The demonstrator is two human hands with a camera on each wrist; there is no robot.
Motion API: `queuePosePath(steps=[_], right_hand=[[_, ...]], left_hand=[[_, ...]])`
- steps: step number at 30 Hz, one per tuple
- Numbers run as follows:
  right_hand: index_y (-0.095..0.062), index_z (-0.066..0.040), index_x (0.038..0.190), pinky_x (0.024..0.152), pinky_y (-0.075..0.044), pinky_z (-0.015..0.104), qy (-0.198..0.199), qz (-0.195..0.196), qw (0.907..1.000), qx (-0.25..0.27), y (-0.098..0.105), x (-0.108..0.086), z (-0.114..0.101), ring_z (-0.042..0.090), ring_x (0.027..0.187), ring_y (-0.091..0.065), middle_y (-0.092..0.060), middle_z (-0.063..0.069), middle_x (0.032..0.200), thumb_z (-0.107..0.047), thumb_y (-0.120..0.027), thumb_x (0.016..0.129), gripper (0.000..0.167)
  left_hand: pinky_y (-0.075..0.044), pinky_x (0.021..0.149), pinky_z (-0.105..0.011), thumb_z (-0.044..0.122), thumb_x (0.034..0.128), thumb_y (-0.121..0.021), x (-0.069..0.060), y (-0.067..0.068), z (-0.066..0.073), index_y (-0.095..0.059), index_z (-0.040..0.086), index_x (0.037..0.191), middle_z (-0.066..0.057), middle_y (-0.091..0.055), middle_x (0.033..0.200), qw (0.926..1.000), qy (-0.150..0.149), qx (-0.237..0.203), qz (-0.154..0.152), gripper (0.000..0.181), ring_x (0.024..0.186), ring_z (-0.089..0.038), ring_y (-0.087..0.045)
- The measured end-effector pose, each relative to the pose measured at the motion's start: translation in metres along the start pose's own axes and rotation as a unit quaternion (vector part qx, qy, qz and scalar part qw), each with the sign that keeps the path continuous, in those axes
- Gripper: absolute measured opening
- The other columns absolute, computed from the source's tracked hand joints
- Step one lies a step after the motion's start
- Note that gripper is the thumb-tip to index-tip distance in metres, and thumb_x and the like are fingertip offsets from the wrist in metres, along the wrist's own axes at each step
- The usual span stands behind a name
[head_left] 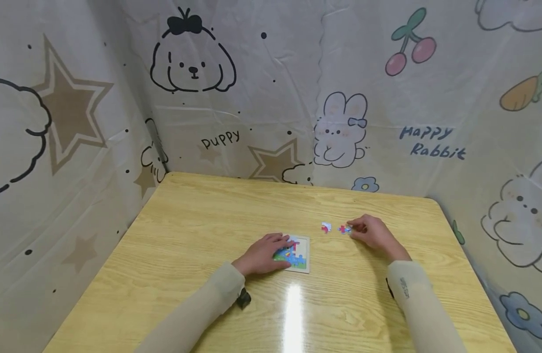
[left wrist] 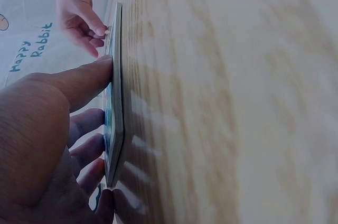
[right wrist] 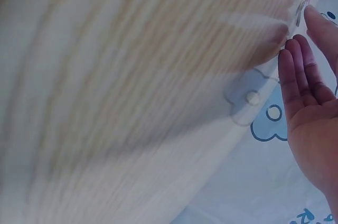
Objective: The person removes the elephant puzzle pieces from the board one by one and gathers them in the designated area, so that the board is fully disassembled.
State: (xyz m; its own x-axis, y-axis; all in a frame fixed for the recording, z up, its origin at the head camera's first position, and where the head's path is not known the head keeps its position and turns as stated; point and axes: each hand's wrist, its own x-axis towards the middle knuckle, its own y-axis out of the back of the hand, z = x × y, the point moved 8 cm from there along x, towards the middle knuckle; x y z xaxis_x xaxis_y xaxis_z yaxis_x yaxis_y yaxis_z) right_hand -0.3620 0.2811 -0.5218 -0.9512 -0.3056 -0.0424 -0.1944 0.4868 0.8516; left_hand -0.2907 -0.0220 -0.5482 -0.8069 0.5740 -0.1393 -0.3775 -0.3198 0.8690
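A small square jigsaw board [head_left: 308, 256] with a pale frame and a blue and green picture lies on the table. My left hand [head_left: 263, 255] rests on its left part, fingers spread over the picture and thumb near the lower edge. In the left wrist view the board [left wrist: 118, 102] shows edge-on beside the thumb. Right of the board, my right hand [head_left: 376, 234] pinches a pink and blue puzzle piece [head_left: 343, 229] at its right side, low at the table. Another puzzle piece [head_left: 326, 227], white and pink, lies just left of it.
The wooden table [head_left: 209, 211] reaches to a patterned cloth [head_left: 275, 98] hung behind it and along both sides. A bright strip of light [head_left: 293, 314] reflects off the near tabletop. A small black object [head_left: 243, 298] is at the left cuff.
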Motion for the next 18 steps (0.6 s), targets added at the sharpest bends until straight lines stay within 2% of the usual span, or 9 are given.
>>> queuePosePath(steps=[5, 12, 18], right_hand=[[-0.069, 0.001, 0.132, 0.091, -0.055, 0.049, 0.009, 0.003, 0.9999, 0.009, 0.0, -0.007, -0.005, 0.025, 0.096, -0.062, -0.067, 0.012, 0.105, -0.011, -0.075, 0.095, 0.04], [-0.069, -0.001, 0.133, 0.088, -0.055, 0.047, 0.034, 0.004, 0.9994, 0.003, -0.006, -0.022, -0.019, 0.025, 0.094, -0.062, -0.065, 0.012, 0.103, -0.012, -0.075, 0.095, 0.04], [-0.071, -0.001, 0.13, 0.091, -0.057, 0.047, 0.047, 0.01, 0.9985, 0.025, -0.016, -0.033, -0.034, 0.025, 0.097, -0.063, -0.066, 0.011, 0.104, -0.01, -0.075, 0.094, 0.037]], left_hand=[[-0.03, 0.125, -0.053, 0.052, 0.0986, -0.066, 0.0, 0.0, 0.0, -0.045, 0.028, 0.159, -0.002, -0.036, 0.168, 1.0, 0.002, 0.001, -0.001, 0.068, 0.156, -0.028, -0.03], [-0.029, 0.125, -0.052, 0.053, 0.0987, -0.065, 0.0, -0.003, -0.002, -0.044, 0.03, 0.159, 0.0, -0.036, 0.168, 1.0, 0.005, 0.003, -0.002, 0.068, 0.157, -0.027, -0.029], [-0.029, 0.125, -0.052, 0.051, 0.0988, -0.066, -0.001, -0.001, 0.0, -0.044, 0.027, 0.159, -0.001, -0.037, 0.168, 1.0, -0.004, -0.002, 0.0, 0.069, 0.157, -0.027, -0.029]])
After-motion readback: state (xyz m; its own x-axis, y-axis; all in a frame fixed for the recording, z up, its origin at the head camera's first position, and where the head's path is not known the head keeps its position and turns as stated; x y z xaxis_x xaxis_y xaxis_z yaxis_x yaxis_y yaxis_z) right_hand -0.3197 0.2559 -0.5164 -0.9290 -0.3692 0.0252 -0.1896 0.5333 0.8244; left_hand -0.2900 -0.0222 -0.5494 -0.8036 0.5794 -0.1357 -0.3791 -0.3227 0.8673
